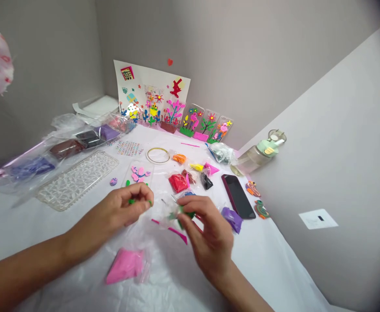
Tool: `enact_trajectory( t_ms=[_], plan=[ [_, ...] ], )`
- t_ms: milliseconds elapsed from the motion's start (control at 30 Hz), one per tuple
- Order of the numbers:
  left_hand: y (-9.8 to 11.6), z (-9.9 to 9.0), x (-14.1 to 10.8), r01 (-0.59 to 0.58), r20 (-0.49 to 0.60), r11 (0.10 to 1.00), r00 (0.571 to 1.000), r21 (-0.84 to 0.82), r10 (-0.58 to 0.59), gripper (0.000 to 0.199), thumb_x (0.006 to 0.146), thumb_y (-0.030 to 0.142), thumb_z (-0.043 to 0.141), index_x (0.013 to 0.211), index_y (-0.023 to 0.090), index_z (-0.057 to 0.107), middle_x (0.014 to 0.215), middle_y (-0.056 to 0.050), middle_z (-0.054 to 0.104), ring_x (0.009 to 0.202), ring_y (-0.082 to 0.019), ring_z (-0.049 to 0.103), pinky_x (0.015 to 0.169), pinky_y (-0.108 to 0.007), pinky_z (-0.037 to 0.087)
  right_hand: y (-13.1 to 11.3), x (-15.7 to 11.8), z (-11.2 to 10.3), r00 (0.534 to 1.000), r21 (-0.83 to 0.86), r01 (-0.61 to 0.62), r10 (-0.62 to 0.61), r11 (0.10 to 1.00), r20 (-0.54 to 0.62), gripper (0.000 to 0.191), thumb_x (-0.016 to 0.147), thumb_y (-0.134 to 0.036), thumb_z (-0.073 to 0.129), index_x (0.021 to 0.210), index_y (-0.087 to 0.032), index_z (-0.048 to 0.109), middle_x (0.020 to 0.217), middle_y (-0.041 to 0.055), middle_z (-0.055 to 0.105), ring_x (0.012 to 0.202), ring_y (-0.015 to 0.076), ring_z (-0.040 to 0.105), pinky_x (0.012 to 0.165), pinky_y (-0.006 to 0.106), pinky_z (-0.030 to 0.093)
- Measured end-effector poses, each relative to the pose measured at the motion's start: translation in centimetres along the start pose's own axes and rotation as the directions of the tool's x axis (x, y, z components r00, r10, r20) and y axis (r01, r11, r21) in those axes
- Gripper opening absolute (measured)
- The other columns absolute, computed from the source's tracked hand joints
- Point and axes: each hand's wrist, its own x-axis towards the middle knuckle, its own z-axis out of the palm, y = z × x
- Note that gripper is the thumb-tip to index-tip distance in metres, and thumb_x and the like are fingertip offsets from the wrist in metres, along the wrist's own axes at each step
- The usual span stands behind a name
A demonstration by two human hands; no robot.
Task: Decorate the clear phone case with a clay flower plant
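Observation:
My left hand point(128, 203) is closed, with a small bit of green clay point(150, 203) pinched at its fingertips. Just beyond it lies a clear phone case point(144, 169) bearing pink clay petals and green pieces. My right hand point(206, 229) grips a clear bag of green clay point(180, 213) between thumb and fingers, above the table. Beneath and beside that hand are a pink modelling tool point(178, 235) and a red clay bag point(178, 183). Nearer to me, a bag of pink clay point(126, 264) rests on the white cover.
On the left are a clear textured tray point(79, 180) and bagged dark clay point(67, 149). A phone point(238, 197), purple clay point(231, 219) and a bottle point(258, 154) stand or lie at right. Decorated cases point(192, 121) lean against the wall. A bangle point(158, 155) lies mid-table.

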Motion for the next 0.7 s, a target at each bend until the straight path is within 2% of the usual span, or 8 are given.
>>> enact_trajectory(
  t_ms=[67, 167, 233, 300, 400, 500, 600, 700],
  plan=[
    [0.4, -0.7, 0.2, 0.123, 0.041, 0.964, 0.992, -0.235, -0.117, 0.018, 0.09, 0.041, 0.07, 0.093, 0.024, 0.072, 0.078, 0.002, 0.056, 0.067, -0.013, 0.046, 0.058, -0.021, 0.042, 1.4, 0.8, -2.2, 0.988, -0.051, -0.117, 0.112, 0.992, -0.103, 0.011, 0.098, -0.015, 0.073, 0.1, -0.026, 0.069, 0.102, 0.003, 0.079, 0.094, 0.0177, 0.076, 0.082, 0.028, 0.061],
    [0.7, -1.2, 0.4, 0.17, 0.048, 0.886, 0.985, -0.432, -0.166, 0.012, 0.083, 0.025, 0.075, 0.095, 0.022, 0.075, 0.098, -0.004, 0.066, 0.086, -0.016, 0.059, 0.069, -0.022, 0.054, 4.8, 1.9, -5.7, 0.934, -0.226, -0.302, 0.24, 0.926, -0.264, 0.006, 0.099, -0.03, 0.071, 0.102, -0.025, 0.071, 0.101, 0.0041, 0.077, 0.092, 0.0215, 0.074, 0.083, 0.034, 0.06],
    [0.7, -1.3, 0.4, 0.162, 0.048, 0.853, 0.986, -0.496, -0.16, 0.006, 0.079, 0.018, 0.075, 0.084, 0.02, 0.072, 0.09, -0.003, 0.064, 0.079, -0.014, 0.057, 0.065, -0.019, 0.053, 7.2, 2.3, -7.3, 0.925, -0.456, -0.378, 0.309, 0.806, -0.222, 0.012, 0.098, -0.032, 0.068, 0.102, -0.021, 0.071, 0.103, 0.0077, 0.077, 0.094, 0.025, 0.072, 0.085, 0.038, 0.058],
    [0.7, -1.4, 0.4, 0.172, 0.09, 0.824, 0.985, -0.54, -0.147, 0.014, 0.08, 0.018, 0.074, 0.071, 0.019, 0.064, 0.072, 0.001, 0.053, 0.061, -0.01, 0.04, 0.052, -0.016, 0.045, 9.1, 2.4, -7.9, 0.913, -0.638, -0.372, 0.392, 0.674, -0.118, 0.012, 0.096, -0.03, 0.068, 0.1, -0.02, 0.074, 0.104, 0.0094, 0.076, 0.096, 0.0276, 0.069, 0.087, 0.04, 0.054],
    [0.8, -1.6, 0.2, 0.242, 0.184, 0.781, 0.969, -0.576, -0.165, 0.027, 0.083, 0.025, 0.075, 0.065, 0.018, 0.057, 0.062, 0.004, 0.04, 0.055, -0.01, 0.02, 0.045, -0.016, 0.037, 10.6, 2.2, -7.5, 0.891, -0.732, -0.335, 0.452, 0.593, -0.041, 0.014, 0.095, -0.026, 0.067, 0.098, -0.02, 0.079, 0.102, 0.0102, 0.072, 0.095, 0.0289, 0.067, 0.083, 0.039, 0.05],
    [0.8, -1.7, -0.2, 0.278, 0.198, 0.767, 0.96, -0.579, -0.199, 0.029, 0.09, 0.034, 0.076, 0.07, 0.017, 0.066, 0.064, 0.004, 0.041, 0.056, -0.01, 0.025, 0.047, -0.016, 0.043, 10.8, 1.8, -7.0, 0.868, -0.793, -0.299, 0.496, 0.531, 0.005, 0.019, 0.097, -0.02, 0.062, 0.096, -0.02, 0.081, 0.095, 0.008, 0.069, 0.082, 0.0241, 0.066, 0.072, 0.034, 0.044],
    [0.8, -1.6, -0.3, 0.232, 0.107, 0.751, 0.971, -0.619, -0.212, 0.018, 0.092, 0.032, 0.074, 0.087, 0.016, 0.081, 0.091, -0.006, 0.07, 0.072, -0.013, 0.054, 0.069, -0.02, 0.06, 10.3, 1.6, -7.2, 0.867, -0.837, -0.261, 0.498, 0.482, 0.016, 0.025, 0.097, -0.011, 0.056, 0.103, -0.018, 0.08, 0.096, 0.0091, 0.071, 0.082, 0.0234, 0.068, 0.069, 0.033, 0.04],
    [0.8, -1.5, -0.1, 0.219, 0.076, 0.724, 0.971, -0.655, -0.225, 0.023, 0.089, 0.022, 0.073, 0.107, 0.015, 0.086, 0.134, -0.013, 0.075, 0.117, -0.023, 0.068, 0.1, -0.026, 0.062, 8.7, 2.0, -7.5, 0.892, -0.86, -0.236, 0.452, 0.453, -0.006, 0.027, 0.1, -0.013, 0.055, 0.116, -0.017, 0.076, 0.107, 0.0127, 0.076, 0.094, 0.0276, 0.07, 0.073, 0.034, 0.042]
  ],
)
